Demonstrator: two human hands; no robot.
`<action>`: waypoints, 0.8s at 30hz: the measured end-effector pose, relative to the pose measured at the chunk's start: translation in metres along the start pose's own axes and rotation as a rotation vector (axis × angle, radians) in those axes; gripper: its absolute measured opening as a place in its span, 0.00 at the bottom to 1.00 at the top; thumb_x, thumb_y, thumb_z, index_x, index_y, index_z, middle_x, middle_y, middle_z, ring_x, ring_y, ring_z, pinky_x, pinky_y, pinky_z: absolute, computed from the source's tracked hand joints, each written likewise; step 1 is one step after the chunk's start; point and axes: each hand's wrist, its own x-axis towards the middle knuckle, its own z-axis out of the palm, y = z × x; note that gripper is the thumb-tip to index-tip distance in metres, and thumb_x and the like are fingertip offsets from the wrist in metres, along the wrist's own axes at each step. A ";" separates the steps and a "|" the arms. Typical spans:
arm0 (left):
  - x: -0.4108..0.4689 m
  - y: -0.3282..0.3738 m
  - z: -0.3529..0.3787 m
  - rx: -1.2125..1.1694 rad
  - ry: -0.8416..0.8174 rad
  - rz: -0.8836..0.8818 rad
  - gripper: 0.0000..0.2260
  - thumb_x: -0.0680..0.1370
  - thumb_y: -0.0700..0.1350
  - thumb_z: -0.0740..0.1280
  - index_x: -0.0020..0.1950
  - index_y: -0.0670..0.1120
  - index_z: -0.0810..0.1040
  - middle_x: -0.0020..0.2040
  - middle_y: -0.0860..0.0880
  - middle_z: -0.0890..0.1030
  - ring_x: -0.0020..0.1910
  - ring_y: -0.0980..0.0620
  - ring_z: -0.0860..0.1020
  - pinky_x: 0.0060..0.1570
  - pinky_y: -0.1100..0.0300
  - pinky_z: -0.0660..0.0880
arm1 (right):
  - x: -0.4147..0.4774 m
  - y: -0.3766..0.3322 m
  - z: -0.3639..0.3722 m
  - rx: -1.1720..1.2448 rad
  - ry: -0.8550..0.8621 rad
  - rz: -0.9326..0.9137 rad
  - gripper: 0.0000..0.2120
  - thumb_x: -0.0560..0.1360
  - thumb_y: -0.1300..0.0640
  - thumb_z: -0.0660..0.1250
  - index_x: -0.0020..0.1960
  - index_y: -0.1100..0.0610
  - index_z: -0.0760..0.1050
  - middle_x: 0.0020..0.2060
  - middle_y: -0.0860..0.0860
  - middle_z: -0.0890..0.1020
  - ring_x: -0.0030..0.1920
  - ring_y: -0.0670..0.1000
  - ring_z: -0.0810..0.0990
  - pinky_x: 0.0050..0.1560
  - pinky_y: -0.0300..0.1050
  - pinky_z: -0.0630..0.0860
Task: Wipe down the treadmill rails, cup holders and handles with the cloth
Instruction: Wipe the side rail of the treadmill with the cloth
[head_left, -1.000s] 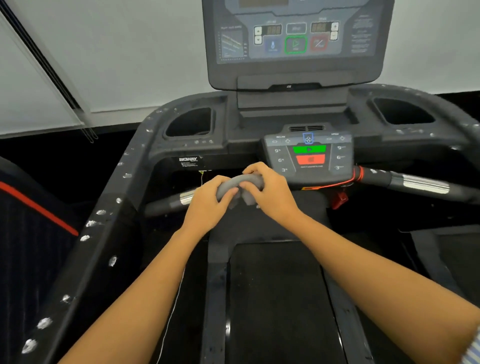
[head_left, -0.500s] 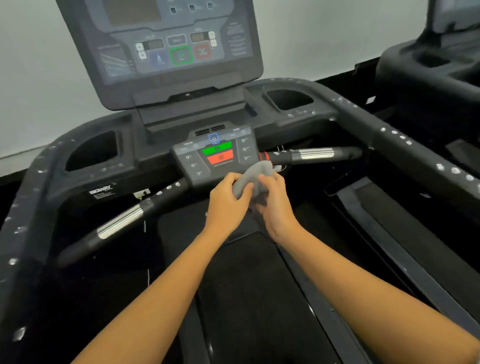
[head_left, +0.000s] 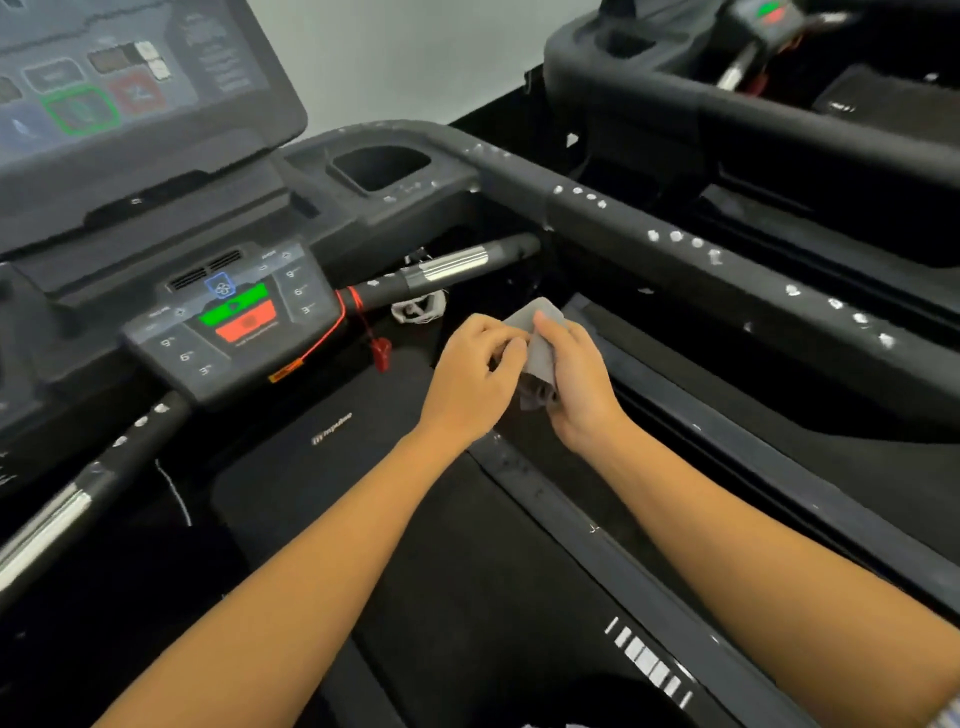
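Position: small grey fabric cloth (head_left: 537, 345) is held in mid-air between both hands, above the right edge of the black running belt (head_left: 467, 597) and near the dark grey right side rail (head_left: 727, 291). It touches no part of the treadmill.
Grip: left hand (head_left: 470, 374) has its fingers (head_left: 501, 340) curled, pinching the cloth's near edge. Right hand (head_left: 582, 387) has its fingers (head_left: 548, 322) folded over the top, with the rest bunched against the palm.
Handling: likely light, limp and soft, so it will flop and bunch. Best folded into a pad and pressed flat under one palm for rails. Wrap it round the bar for handles. Push a corner in with a fingertip for cup holder edges.
Targets: right side rail has a line of white specks along its top. Black recessed right cup holder (head_left: 382, 166) has specks at its rim. Black right handle with silver grip band (head_left: 452, 265) sits between panel and rail. Black left handle with silver band (head_left: 104, 478) is speckled near its root.
Progress: wiping on this side looks not yet begun. Hands appear to be folding the cloth.
Watch: red safety clip on a red cord (head_left: 382, 353) hangs beside the control panel with green and red buttons (head_left: 236, 322). The cloth could snag it.
Room: blurred tilted display console (head_left: 130, 88) top left, plain white wall (head_left: 415, 52) behind, second black treadmill (head_left: 753, 119) close on the right.
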 end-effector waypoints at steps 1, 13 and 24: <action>0.004 0.005 0.008 -0.009 0.006 0.014 0.09 0.79 0.44 0.60 0.51 0.47 0.79 0.48 0.52 0.75 0.46 0.58 0.73 0.45 0.69 0.69 | -0.001 -0.004 -0.011 0.015 0.020 -0.006 0.11 0.77 0.51 0.63 0.56 0.56 0.70 0.52 0.57 0.78 0.46 0.52 0.80 0.38 0.44 0.77; 0.047 0.053 0.123 0.098 -0.109 0.142 0.12 0.77 0.41 0.63 0.61 0.44 0.73 0.58 0.47 0.73 0.56 0.53 0.72 0.54 0.63 0.69 | -0.021 -0.053 -0.139 -0.159 0.251 -0.142 0.13 0.78 0.49 0.61 0.60 0.54 0.69 0.49 0.53 0.76 0.43 0.50 0.77 0.28 0.36 0.72; 0.083 0.099 0.187 0.393 -0.232 0.423 0.23 0.77 0.45 0.65 0.70 0.41 0.65 0.70 0.44 0.67 0.68 0.47 0.66 0.65 0.55 0.63 | -0.041 -0.097 -0.209 -0.404 0.406 -0.474 0.12 0.77 0.53 0.64 0.60 0.52 0.70 0.50 0.45 0.77 0.47 0.36 0.77 0.45 0.31 0.74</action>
